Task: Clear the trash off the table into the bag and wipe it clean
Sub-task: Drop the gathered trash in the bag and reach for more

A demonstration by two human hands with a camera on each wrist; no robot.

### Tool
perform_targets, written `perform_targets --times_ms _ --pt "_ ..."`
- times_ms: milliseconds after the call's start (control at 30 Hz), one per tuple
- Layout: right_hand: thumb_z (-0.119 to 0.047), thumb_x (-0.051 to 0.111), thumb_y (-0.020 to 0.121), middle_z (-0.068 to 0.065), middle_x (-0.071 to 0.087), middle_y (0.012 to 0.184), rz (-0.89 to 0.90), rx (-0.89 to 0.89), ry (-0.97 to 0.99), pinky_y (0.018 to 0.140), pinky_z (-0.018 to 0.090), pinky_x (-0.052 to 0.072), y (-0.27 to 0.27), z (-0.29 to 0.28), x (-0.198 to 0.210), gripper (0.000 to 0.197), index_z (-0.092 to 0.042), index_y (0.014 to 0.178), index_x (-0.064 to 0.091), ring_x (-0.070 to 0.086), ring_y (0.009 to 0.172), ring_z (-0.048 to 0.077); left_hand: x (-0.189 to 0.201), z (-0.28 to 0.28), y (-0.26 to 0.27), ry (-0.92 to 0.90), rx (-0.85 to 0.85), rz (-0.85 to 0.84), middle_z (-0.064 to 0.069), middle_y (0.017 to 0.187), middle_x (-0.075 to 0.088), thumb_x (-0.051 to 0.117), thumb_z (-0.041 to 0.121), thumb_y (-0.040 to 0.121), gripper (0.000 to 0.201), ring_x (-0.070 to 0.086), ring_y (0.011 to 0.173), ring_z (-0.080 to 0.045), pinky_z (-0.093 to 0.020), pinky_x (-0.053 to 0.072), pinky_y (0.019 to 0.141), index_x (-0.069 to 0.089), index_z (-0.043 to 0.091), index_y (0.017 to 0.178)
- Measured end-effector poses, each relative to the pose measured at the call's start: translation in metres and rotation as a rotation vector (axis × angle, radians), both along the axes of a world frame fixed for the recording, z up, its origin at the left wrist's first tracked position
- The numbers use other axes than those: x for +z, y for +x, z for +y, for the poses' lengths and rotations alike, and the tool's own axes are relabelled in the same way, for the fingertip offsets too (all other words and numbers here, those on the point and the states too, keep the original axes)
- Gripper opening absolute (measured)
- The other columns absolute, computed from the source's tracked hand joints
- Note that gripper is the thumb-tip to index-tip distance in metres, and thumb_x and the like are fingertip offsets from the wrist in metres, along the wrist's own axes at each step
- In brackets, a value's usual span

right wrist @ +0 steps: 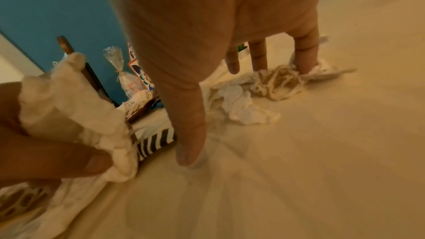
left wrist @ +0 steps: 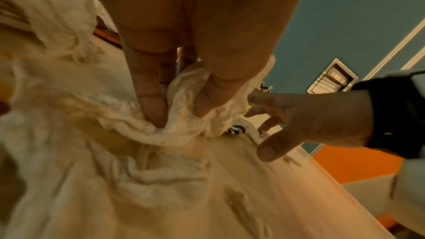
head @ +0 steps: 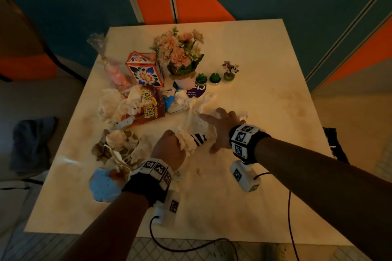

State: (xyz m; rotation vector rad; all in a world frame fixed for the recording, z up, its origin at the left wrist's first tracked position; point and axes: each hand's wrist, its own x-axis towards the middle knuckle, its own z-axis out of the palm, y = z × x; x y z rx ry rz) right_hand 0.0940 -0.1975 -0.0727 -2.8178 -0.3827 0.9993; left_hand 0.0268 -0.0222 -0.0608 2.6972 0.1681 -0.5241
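head view: on the table (head: 244,53), the left hand (head: 169,148) clenches the white plastic bag (head: 197,125) at 6 o'clock of the trash heap, chip packet (head: 150,104) at 11

left wrist: fingers (left wrist: 151,108) pinch bunched plastic

right wrist: the right hand (right wrist: 230,24) lies spread, released, fingertips touching crumpled tissue (right wrist: 278,83)

Dim, warm orange light throughout; wrist views are soft and motion-blurred, head view bends at its edges.
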Motion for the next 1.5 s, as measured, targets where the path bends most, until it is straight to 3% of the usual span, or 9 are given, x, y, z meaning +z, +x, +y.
perform_targets --times_ms 200,333,400,533,667,833,933,1133,1500 --pt "-0.048 0.068 0.077 0.002 0.022 0.144 -0.084 -0.023 -0.014 0.103 0.060 0.032 0.001 0.006 -0.004 0.059 -0.046 0.128 0.037 0.022 0.131 0.035 -0.010 0.012 -0.002 -0.171 0.270 0.000 -0.010 0.109 0.065 0.064 0.011 0.080 0.029 0.060 0.103 -0.025 -0.020 0.039 0.075 0.059 0.006 0.108" --pt "-0.032 0.061 0.084 0.005 0.035 0.125 -0.140 -0.075 0.027 0.091 0.052 0.040 0.002 0.001 0.001 0.024 -0.029 0.105 0.050 0.035 0.115 0.033 -0.011 0.015 -0.003 -0.179 0.327 0.008 -0.010 0.111 0.065 0.064 0.012 0.082 0.029 0.060 0.104 -0.024 -0.020 0.039 0.077 0.060 0.006 0.109" --pt "-0.020 0.054 0.088 0.008 0.038 0.123 -0.117 -0.119 0.060 0.092 0.049 0.041 0.006 -0.005 0.005 0.011 -0.026 0.097 0.053 0.037 0.113 0.035 -0.010 0.010 -0.002 -0.115 0.205 0.040 -0.008 0.119 0.060 0.060 0.012 0.086 0.034 0.057 0.112 -0.025 -0.022 0.040 0.086 0.055 0.008 0.119" --pt "-0.004 0.051 0.087 0.013 0.044 0.119 -0.115 -0.124 0.068 0.080 0.036 0.036 0.010 -0.014 0.007 0.039 -0.028 0.063 0.032 0.044 0.110 0.037 -0.019 -0.008 0.002 -0.017 0.061 0.104 0.000 0.121 0.044 0.053 0.034 0.076 0.056 0.055 0.107 -0.023 -0.033 0.049 0.087 0.043 0.026 0.130" --pt "-0.003 0.047 0.091 -0.004 0.035 0.075 -0.095 -0.128 0.083 0.075 0.026 0.027 0.010 -0.023 0.006 0.045 -0.027 0.059 0.025 0.038 0.087 0.023 -0.020 -0.025 0.002 0.165 -0.051 0.098 -0.005 0.124 0.035 0.063 0.047 0.078 0.059 0.046 0.111 -0.028 -0.041 0.049 0.089 0.040 0.021 0.126" --pt "0.003 0.047 0.086 0.009 0.051 0.083 -0.056 -0.162 0.140 0.070 0.032 0.035 0.008 -0.031 0.010 0.036 -0.019 0.060 0.037 0.045 0.078 0.025 -0.020 -0.037 0.007 0.224 -0.117 0.072 -0.007 0.130 0.029 0.062 0.040 0.083 0.058 0.043 0.115 -0.030 -0.041 0.047 0.088 0.036 0.020 0.130" --pt "0.004 0.049 0.083 0.003 0.048 0.074 -0.093 -0.149 0.175 0.069 0.030 0.034 0.004 -0.032 0.017 0.035 -0.020 0.059 0.039 0.045 0.078 0.025 -0.017 -0.042 0.012 0.262 -0.149 0.136 -0.007 0.132 0.028 0.059 0.034 0.087 0.051 0.043 0.116 -0.030 -0.040 0.045 0.091 0.039 0.015 0.129" --pt "0.007 0.049 0.079 0.004 0.048 0.093 -0.143 -0.060 0.274 0.071 0.030 0.032 -0.009 -0.034 0.034 0.020 -0.012 0.075 0.051 0.041 0.082 0.024 -0.018 -0.051 0.012 0.370 -0.232 0.079 -0.005 0.127 0.035 0.062 0.033 0.084 0.059 0.050 0.111 -0.029 -0.037 0.048 0.085 0.031 0.020 0.133" --pt "0.008 0.052 0.075 0.002 0.047 0.092 -0.175 -0.034 0.393 0.071 0.030 0.033 -0.024 -0.063 0.033 0.022 -0.014 0.074 0.051 0.040 0.080 0.023 -0.017 -0.053 0.027 0.278 -0.098 0.216 -0.005 0.126 0.037 0.066 0.033 0.079 0.051 0.049 0.117 -0.029 -0.043 0.046 0.096 0.042 0.019 0.122"
